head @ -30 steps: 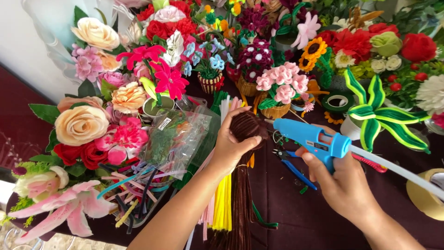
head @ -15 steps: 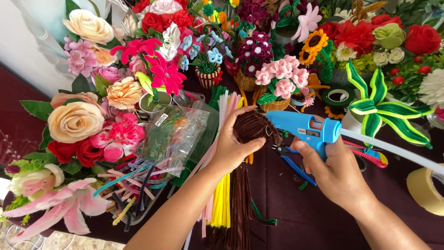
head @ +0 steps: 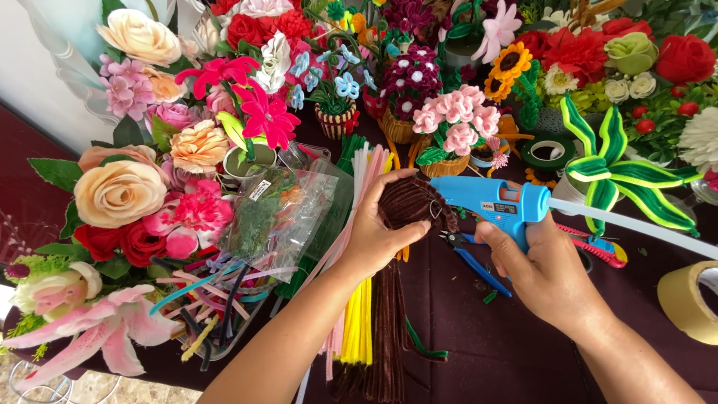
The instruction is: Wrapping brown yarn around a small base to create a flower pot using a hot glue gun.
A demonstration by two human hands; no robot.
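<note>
My left hand [head: 378, 233] grips a coiled brown pipe-cleaner disc [head: 413, 204] above the dark cloth. In my right hand [head: 540, 271] is a blue glue gun [head: 497, 202], its nozzle touching the right side of the disc. A white glue stick [head: 632, 224] juts from the gun's back toward the right. Under my left hand lie bundles of brown [head: 387, 329], yellow [head: 360, 323] and pink pipe cleaners [head: 368, 166].
Handmade flowers crowd the left and back: a peach rose [head: 118, 192], a pink lily [head: 90, 333], small potted pink blossoms [head: 458, 129], a green striped leaf plant [head: 617, 172]. Blue-handled pliers [head: 471, 258], a green tape roll [head: 548, 152], a tan tape roll [head: 684, 301] and a clear bag [head: 280, 217] lie nearby.
The glue gun has moved left and down until its nozzle meets the brown disc. My left hand has turned the disc slightly and still holds it.
</note>
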